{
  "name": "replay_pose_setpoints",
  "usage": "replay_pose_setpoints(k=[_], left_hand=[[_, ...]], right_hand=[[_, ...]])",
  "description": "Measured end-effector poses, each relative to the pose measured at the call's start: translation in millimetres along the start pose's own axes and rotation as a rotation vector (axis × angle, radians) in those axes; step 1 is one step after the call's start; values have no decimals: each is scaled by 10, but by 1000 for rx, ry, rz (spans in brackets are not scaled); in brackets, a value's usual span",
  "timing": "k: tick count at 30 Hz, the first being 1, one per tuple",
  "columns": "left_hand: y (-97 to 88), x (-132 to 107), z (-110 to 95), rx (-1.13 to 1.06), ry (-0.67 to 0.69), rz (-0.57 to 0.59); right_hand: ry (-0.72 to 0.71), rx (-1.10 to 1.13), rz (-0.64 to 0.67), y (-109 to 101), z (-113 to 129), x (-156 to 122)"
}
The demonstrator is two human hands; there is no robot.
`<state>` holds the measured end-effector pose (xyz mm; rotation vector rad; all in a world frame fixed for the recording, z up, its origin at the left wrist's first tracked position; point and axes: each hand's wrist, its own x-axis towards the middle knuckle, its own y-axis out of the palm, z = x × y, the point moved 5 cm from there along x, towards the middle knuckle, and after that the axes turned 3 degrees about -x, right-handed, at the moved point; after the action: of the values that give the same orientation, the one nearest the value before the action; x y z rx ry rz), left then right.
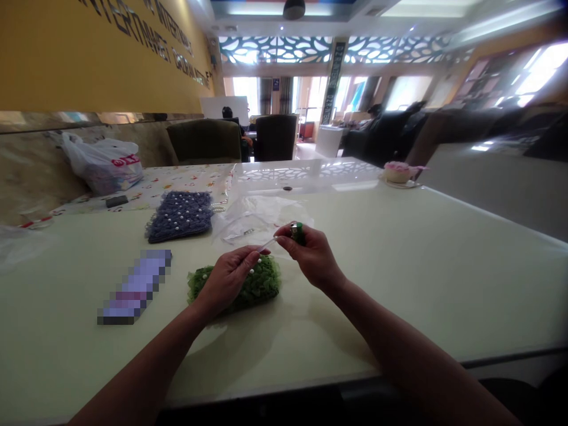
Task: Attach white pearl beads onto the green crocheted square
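Observation:
My left hand [225, 279] is closed on a thin, whitish, translucent stick [267, 244], perhaps a glue stick, which slants up to the right. A green lighter [297, 234] with a metal top is gripped in my right hand [320, 258]. Its thumb and fingertip meet at the stick's far end; whether they pinch it is hard to see. Below my left hand lies a green ruffled fabric piece [261, 285] with white pearl beads, partly covered by the hand. Behind it, to the left, rests a blue-grey ruffled piece [181, 216], also beaded.
Crumpled clear plastic [248, 216] lies beyond my hands. To the left is a pixelated phone-like object [137, 287]. A white plastic bag [106, 164] and a small dark block [116, 201] stand farther back. A pink flower cup [398, 172] sits near the table's [435, 284] far right edge.

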<state>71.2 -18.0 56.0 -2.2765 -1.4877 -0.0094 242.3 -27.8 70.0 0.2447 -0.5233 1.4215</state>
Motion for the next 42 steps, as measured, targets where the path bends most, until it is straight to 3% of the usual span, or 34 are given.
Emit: replay_pose_setpoints(k=[7,13,17,21,29,42], left_hand=[[-74,-26,-34,-3,33,-70],[-471,21,59,-282,169,-448],[-816,95,190,-424,247,-658],[-1042,134,340,-510,243,-779],[-1136,155,443,-547,268,-817],[-1134,117,374,-600,311,-818]], right_hand=[[41,-5,0,4,-76,10],[-61,-146,77,100,-57,-27],[-136,-263,248,368,-58,-103],[-159,-405,396,677,-64,-110],[-178,-632,568,1123,-111,-73],[-232,-945,729,1403,-160,-171]])
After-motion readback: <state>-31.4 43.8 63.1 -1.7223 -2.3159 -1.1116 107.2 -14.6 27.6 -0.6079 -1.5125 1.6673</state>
